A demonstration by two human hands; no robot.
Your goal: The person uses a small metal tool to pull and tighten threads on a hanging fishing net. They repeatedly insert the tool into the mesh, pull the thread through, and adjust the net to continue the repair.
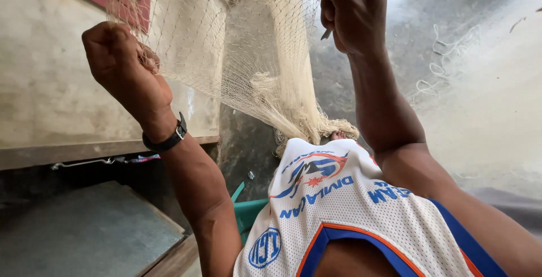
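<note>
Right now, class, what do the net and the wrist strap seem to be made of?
Net: fine cream twine, probably nylon or cotton, matte, with knotted open mesh gripped by both hands. Wrist strap: black, smooth, likely rubber or plastic, with a metal-looking buckle.

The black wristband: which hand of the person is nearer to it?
Left. The black wristband sits on the wrist just below the left hand, which grips the net. The right hand is raised far across.
</note>
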